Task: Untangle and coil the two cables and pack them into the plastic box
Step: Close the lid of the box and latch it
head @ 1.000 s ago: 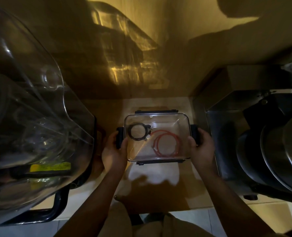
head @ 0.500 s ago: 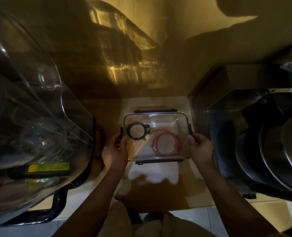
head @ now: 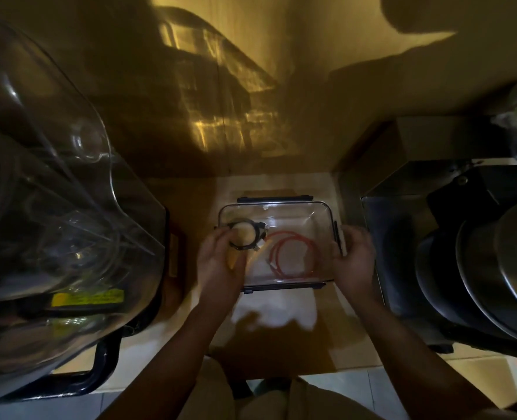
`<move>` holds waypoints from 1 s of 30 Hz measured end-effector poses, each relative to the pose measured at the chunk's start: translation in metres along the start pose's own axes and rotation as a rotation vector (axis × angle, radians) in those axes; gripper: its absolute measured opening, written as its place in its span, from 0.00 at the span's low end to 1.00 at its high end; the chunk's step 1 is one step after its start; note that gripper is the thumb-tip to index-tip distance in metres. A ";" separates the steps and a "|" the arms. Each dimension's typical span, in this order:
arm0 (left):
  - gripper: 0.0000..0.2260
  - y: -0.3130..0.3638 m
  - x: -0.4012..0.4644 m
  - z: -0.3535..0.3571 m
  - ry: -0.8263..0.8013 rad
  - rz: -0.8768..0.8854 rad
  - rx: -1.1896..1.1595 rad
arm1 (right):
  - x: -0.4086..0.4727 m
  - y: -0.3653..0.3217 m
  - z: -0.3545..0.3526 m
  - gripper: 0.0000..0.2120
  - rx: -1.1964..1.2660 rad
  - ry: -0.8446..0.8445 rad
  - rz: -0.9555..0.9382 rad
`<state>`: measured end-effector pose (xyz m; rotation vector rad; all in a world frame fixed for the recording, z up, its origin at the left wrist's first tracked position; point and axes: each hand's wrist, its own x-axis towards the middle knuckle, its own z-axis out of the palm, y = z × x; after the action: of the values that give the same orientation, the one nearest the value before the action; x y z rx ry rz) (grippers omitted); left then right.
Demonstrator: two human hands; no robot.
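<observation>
A clear plastic box (head: 275,204) with black latches sits on the counter, its clear lid on top. Inside it, a coiled black cable (head: 252,223) lies at the left and a coiled red cable (head: 293,237) at the right, apart from each other. My left hand (head: 217,268) is blurred and lies against the box's left side, its fingers reaching up to the left latch. My right hand (head: 355,259) grips the box's right side, fingers on the right latch.
A large clear plastic vessel (head: 54,207) on a black frame fills the left side. Stacked dark metal pans (head: 493,268) and a steel unit (head: 387,237) stand close on the right. A wall rises just behind the box.
The two black side latches, sticking out a second ago, are folded against the box. My left hand has shifted inward over the box's left edge. The cables have not moved.
</observation>
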<state>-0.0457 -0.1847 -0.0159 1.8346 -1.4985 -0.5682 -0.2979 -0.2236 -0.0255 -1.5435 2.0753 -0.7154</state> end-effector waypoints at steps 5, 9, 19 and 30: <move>0.34 0.004 -0.005 0.014 -0.371 0.148 -0.011 | -0.006 -0.032 0.002 0.19 -0.072 -0.093 -0.349; 0.43 -0.002 -0.005 0.018 -0.502 0.177 0.115 | 0.001 -0.055 0.012 0.27 -0.147 -0.270 -0.447; 0.53 0.002 -0.006 0.015 -0.608 0.209 0.320 | 0.039 -0.079 0.038 0.37 -0.441 -0.517 -0.449; 0.52 0.005 -0.007 0.015 -0.644 0.243 0.505 | 0.065 -0.078 0.044 0.43 -0.432 -0.606 -0.426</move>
<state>-0.0615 -0.1818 -0.0225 1.8748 -2.4400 -0.7531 -0.2314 -0.3109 -0.0123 -2.1401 1.5110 0.1062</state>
